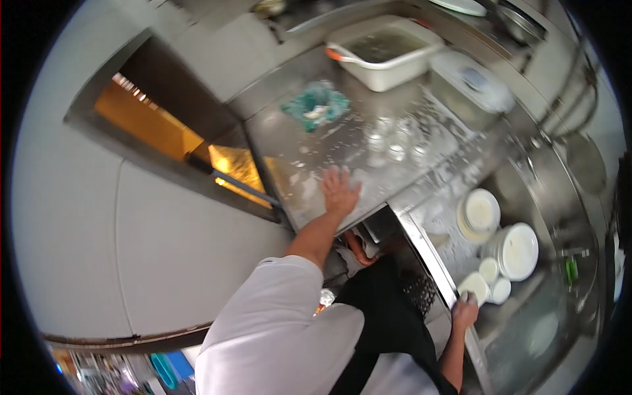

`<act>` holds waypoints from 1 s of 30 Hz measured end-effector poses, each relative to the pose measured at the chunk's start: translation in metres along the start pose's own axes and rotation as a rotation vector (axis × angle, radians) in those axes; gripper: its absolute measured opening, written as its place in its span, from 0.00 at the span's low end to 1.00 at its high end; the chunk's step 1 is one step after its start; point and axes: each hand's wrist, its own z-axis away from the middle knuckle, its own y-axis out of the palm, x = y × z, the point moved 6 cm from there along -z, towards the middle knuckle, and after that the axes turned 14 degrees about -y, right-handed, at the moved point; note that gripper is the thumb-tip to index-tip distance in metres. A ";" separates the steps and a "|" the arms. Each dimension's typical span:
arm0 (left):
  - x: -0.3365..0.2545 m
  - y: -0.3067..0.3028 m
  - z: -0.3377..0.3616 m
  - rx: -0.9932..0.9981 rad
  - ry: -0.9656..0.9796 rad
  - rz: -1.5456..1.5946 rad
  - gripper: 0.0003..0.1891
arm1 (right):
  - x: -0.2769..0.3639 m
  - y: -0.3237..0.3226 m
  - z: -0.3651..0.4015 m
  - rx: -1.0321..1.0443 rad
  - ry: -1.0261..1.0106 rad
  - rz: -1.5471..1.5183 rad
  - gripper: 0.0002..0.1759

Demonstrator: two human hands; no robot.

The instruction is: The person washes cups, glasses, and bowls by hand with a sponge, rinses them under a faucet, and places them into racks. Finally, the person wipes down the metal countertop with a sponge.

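My left hand (340, 191) lies flat with fingers spread on the wet steel counter (276, 135), near its front edge. Beyond it sit a crumpled green plastic bag (316, 105) and several small clear glasses (396, 139) standing in suds. My right hand (465, 311) is at the front rim of the sink (431, 253), beside a small white dish (474, 288); its fingers are curled, and what they hold is too small to make out. Stacks of white plates (518, 252) and bowls (482, 210) stand in the sink area close by.
A white tub (388, 74) of dark water and a lidded container (469, 89) stand at the back of the counter. A wall opening (151, 125) is at the left. A faucet (574, 252) and a green object (571, 270) are on the right.
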 end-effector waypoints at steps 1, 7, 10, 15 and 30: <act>-0.005 -0.013 0.004 0.044 0.001 0.031 0.38 | 0.005 -0.004 0.000 0.024 0.039 -0.001 0.20; -0.007 -0.023 0.006 0.071 -0.012 0.040 0.37 | 0.009 -0.009 -0.003 0.007 0.049 -0.025 0.21; -0.008 -0.025 0.008 0.071 0.004 0.076 0.34 | 0.006 -0.006 -0.004 0.013 0.076 -0.025 0.21; -0.007 -0.022 0.006 0.066 0.025 0.076 0.32 | 0.008 -0.007 -0.004 0.003 0.045 -0.026 0.20; -0.013 -0.015 0.005 0.109 0.046 -0.044 0.39 | 0.013 -0.019 -0.001 -0.022 0.127 -0.097 0.20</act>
